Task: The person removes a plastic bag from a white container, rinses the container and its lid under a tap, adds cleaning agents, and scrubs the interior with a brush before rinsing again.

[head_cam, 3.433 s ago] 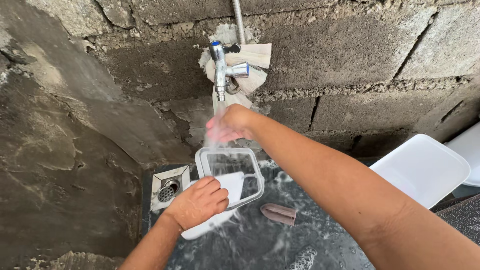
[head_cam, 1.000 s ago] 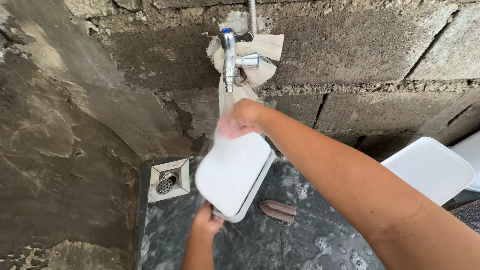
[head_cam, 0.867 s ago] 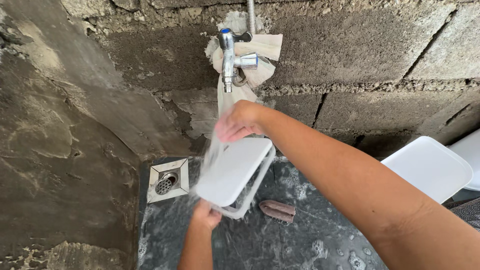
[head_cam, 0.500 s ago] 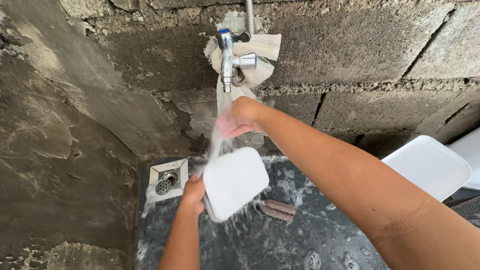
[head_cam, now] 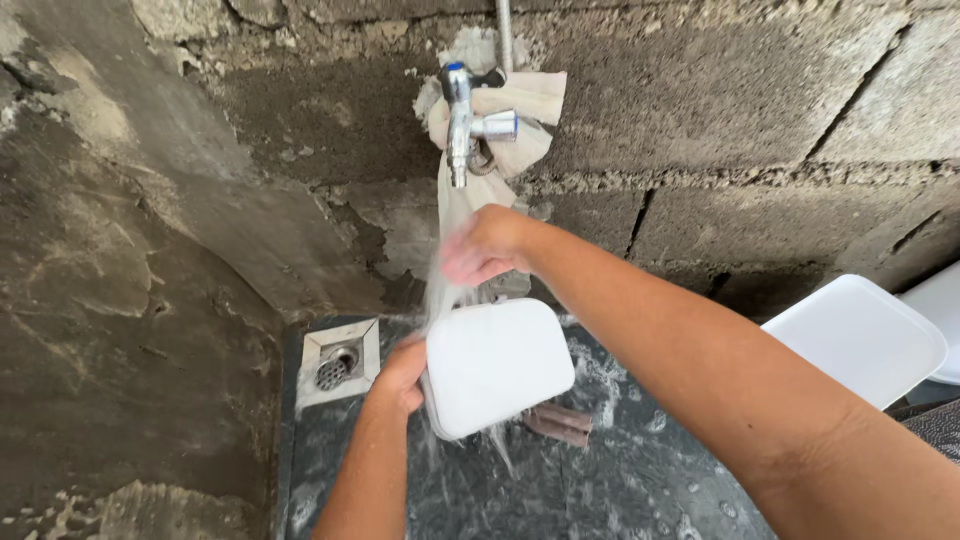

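My left hand (head_cam: 401, 373) grips the left edge of a white plastic box (head_cam: 497, 364), holding it tilted with its flat side up under the water. My right hand (head_cam: 482, 245) is raised just above the box in the stream that falls from a metal tap (head_cam: 462, 122), fingers loosely curled with nothing in them. Water runs off the hand onto the box and drips from its lower corner. The tap is wrapped in pale cloth and fixed to a rough block wall.
A square metal floor drain (head_cam: 339, 364) sits left of the box in the dark wet floor (head_cam: 600, 480). A brown flat object (head_cam: 558, 423) lies under the box. A white lid (head_cam: 856, 338) leans at the right. Rough concrete (head_cam: 130, 330) rises at the left.
The box was turned from open side up to flat side up, then lowered and rotated; my left hand shifted from its bottom edge to its left edge. My right hand stayed under the tap.
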